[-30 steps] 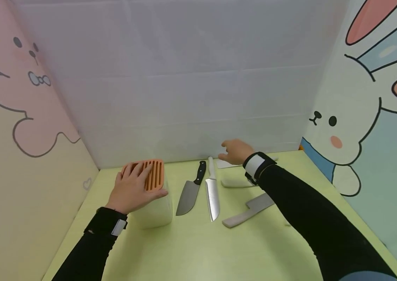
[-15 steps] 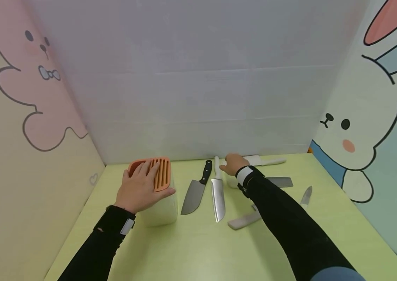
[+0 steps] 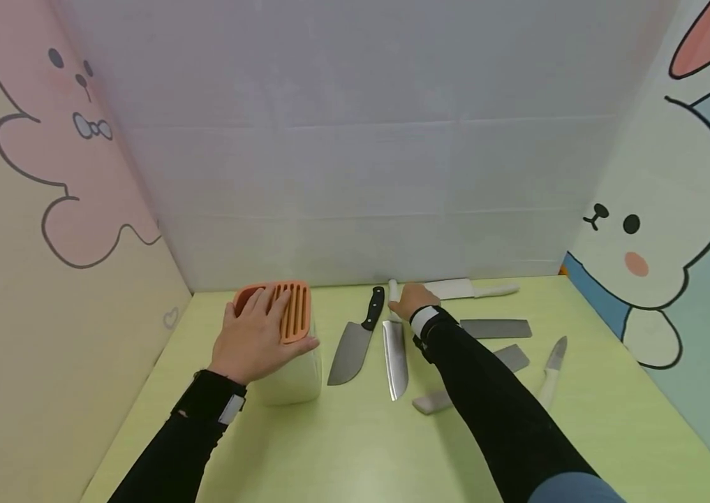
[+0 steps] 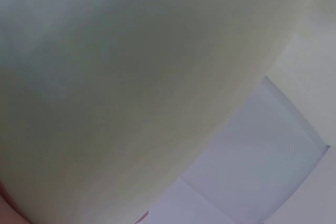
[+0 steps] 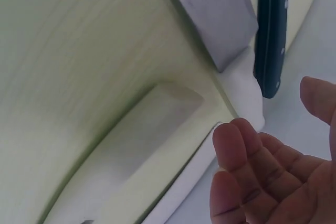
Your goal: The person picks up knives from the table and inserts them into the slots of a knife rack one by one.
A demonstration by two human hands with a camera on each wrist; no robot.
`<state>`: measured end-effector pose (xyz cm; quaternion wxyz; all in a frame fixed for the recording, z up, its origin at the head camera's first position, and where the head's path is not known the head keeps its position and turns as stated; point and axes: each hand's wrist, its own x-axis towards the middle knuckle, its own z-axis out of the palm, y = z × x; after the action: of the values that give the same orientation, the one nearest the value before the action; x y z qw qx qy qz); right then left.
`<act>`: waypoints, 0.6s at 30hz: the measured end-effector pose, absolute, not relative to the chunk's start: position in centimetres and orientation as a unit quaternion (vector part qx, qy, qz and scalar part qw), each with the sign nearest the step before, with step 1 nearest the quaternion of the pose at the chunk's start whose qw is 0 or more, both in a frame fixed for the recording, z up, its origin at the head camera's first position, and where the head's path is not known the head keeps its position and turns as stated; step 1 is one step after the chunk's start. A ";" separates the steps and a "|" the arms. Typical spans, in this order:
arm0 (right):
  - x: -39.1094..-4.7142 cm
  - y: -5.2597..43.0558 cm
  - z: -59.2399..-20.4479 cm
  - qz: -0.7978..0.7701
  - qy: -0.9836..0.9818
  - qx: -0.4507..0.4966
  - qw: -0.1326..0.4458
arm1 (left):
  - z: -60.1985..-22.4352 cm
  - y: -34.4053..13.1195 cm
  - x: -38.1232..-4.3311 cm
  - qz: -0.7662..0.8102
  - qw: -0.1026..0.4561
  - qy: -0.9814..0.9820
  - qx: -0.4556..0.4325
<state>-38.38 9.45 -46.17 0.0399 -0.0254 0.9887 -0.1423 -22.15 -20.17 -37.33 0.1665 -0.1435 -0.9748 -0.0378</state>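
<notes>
My left hand [image 3: 250,339] rests on the orange slotted top [image 3: 294,314] of a pale knife block [image 3: 292,374], fingers spread and thumb along its near edge. In the left wrist view the block's pale wall [image 4: 147,103] fills most of the picture. My right hand [image 3: 415,300] is at the white handle [image 3: 394,288] of a kitchen knife whose shiny blade [image 3: 395,360] points toward me. The right wrist view has the loosely bent fingers [image 5: 231,145] beside that white handle [image 5: 244,90], thumb apart from it. Left of it lies a black-handled knife [image 3: 351,346].
Right of the hand lie a white-handled cleaver [image 3: 452,288], a knife with a grey blade [image 3: 496,328], a cleaver with a pale handle [image 3: 433,402] partly under the sleeve, and a small knife [image 3: 552,370]. A white wall [image 3: 355,251] closes off the table's back.
My right hand has come down and left, from above the back cleaver to the white knife handle. The left hand stays on the block. The head view has shifted slightly.
</notes>
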 end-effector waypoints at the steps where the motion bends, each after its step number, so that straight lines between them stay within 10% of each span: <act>1: -38.5 9.3 -46.3 -0.144 0.988 -0.022 0.042 | -37.3 -20.2 -22.2 -0.036 0.166 -0.975 -0.142; 18: -39.6 8.6 -48.9 -0.143 0.988 0.007 0.055 | -37.4 -20.4 -22.8 -0.034 0.160 -0.973 -0.161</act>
<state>-39.59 8.61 -48.94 0.0554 0.0073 0.9882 -0.1425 -22.81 -20.41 -37.43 0.1601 -0.1610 -0.9733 -0.0338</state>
